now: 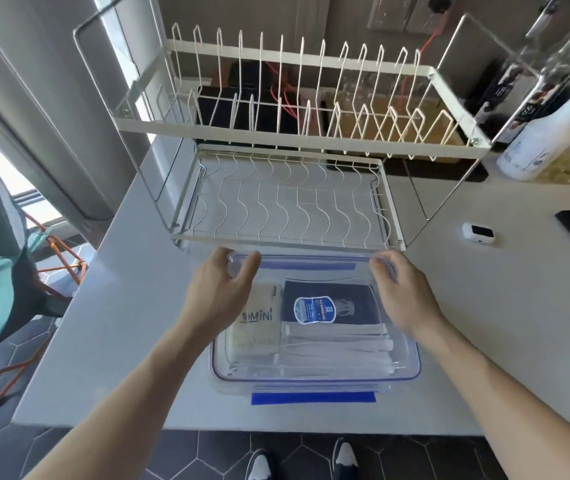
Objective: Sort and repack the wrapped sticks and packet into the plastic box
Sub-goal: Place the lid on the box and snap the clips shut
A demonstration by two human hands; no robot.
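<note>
From the head camera, the person is standing at a pale tabletop (131, 341) with a clear plastic box (408, 362) lying just in front of a white wire dish rack (287, 140). Both hands are reaching to the far edge of the box. The left hand (222, 289) is curling its fingers and thumb round the far left corner of a clear lid (311, 263), and the right hand (403, 289) is gripping the far right corner in the same way. The lid appears to be sitting over the box, with a blue latch (313, 397) showing at the near edge.

Inside the box, the wrapped sticks (335, 344) are lying flat along the near side, a dark packet (332, 303) with a blue label is lying behind them, and a pale pack marked "MINI" (259, 323) is resting at the left.

The sorting seems finished; the step in hand is likely seating the lid. The next move probably calls for pressing the corners down evenly and snapping the latches closed.
</note>
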